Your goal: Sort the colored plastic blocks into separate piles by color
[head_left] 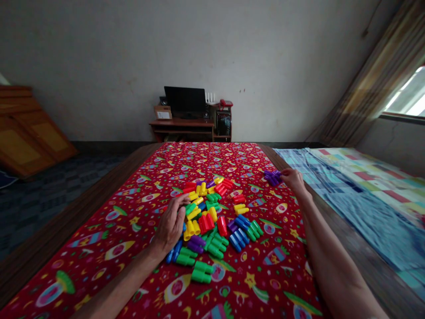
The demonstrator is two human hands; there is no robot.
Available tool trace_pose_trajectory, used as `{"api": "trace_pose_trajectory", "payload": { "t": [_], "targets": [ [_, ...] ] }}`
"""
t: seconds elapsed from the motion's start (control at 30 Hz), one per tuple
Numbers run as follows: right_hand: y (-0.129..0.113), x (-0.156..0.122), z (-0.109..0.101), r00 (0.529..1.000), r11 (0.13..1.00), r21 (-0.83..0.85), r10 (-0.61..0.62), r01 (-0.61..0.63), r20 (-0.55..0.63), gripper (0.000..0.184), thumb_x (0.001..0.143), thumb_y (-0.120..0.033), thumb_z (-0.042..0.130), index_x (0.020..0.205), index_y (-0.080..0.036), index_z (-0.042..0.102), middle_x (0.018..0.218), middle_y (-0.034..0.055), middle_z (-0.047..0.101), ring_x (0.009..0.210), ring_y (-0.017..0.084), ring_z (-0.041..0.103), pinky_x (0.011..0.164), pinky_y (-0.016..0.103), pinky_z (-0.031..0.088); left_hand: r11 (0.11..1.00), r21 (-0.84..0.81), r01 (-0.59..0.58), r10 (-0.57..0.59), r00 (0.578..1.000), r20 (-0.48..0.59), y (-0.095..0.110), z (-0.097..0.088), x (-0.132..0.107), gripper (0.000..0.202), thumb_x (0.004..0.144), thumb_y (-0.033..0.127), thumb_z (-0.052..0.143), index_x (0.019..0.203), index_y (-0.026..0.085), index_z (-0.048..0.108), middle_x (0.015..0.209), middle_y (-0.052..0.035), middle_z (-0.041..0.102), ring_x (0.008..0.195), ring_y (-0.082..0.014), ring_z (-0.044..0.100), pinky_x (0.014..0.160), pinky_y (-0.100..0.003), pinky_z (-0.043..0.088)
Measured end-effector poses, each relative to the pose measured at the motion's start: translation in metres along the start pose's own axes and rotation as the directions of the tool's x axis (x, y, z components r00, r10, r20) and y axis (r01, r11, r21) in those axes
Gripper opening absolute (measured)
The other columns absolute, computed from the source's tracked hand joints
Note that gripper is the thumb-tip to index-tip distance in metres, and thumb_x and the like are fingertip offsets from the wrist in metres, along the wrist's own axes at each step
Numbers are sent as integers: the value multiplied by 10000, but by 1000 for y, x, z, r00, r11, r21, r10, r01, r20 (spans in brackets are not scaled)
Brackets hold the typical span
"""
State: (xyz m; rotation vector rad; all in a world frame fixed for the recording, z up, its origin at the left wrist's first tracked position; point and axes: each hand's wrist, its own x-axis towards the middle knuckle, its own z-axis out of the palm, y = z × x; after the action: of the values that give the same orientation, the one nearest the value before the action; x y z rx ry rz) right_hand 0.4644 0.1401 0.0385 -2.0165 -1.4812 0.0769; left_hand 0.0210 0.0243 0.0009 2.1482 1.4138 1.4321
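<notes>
A loose pile of bullet-shaped plastic toy blocks in red, yellow, green (216, 246), blue and purple lies on the red patterned cloth (129, 283). My left hand (171, 223) rests at the pile's left side, thumb apart and fingers stretched over yellow and green blocks. Its fingertips are partly hidden, and nothing shows gripped in it. Farther off to the right, my right hand (292, 180) is closed at the edge of a small group of purple blocks (272, 177). Its thumb and fingers pinch a purple block there, mostly covered by the fingers.
The cloth covers a long table with dark wooden edges (335, 230). Right of it lies a bed with a blue sheet (348, 212). At the far wall stands a desk (189, 122) with a monitor (185, 102) and a red telephone (226, 104). A wooden cabinet (29, 133) is left.
</notes>
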Motion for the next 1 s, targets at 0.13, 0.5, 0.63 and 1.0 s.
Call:
{"api": "trace_pose_trajectory", "payload": {
  "t": [0.13, 0.5, 0.63, 1.0],
  "targets": [
    [-3, 0, -4, 1000, 998, -65, 17, -15, 22, 339, 721, -210, 559, 993, -143, 749, 935, 117, 741, 899, 244, 662, 744, 303, 455, 1000, 5, 7, -7, 1000, 4, -1, 0, 0, 328, 983, 335, 319, 1201, 193, 519, 1072, -92, 640, 1014, -218, 629, 931, -397, 508],
    [-104, -39, -37, 885, 908, 14, -412, 419, 217, 259, 825, -198, 503, 913, -158, 743, 859, 65, 739, 793, 175, 652, 716, 248, 453, 1000, 16, -10, 10, 1000, 12, -2, 0, -1, 350, 984, 346, 322, 1244, 198, 504, 1101, -88, 638, 1036, -218, 623, 933, -391, 507],
    [-159, -93, -43, 395, 721, 197, -562, 665, 726, 168, 812, -219, 598, 912, -175, 726, 831, 33, 722, 736, 144, 631, 616, 213, 425, 1000, 25, -18, 18, 999, 27, 5, -3, 1, 338, 979, 325, 332, 1236, 188, 504, 1079, -89, 641, 1027, -215, 624, 922, -387, 512],
    [-184, -166, -19, 328, 491, -24, -544, 871, 772, 331, 841, -332, 640, 1144, -202, 662, 1107, 119, 693, 1052, 285, 630, 821, 371, 485, 999, 35, -30, 29, 999, 23, 7, -3, 2, 320, 974, 276, 317, 1196, 175, 524, 1065, -95, 644, 1005, -208, 633, 915, -379, 519]
  ]
}}
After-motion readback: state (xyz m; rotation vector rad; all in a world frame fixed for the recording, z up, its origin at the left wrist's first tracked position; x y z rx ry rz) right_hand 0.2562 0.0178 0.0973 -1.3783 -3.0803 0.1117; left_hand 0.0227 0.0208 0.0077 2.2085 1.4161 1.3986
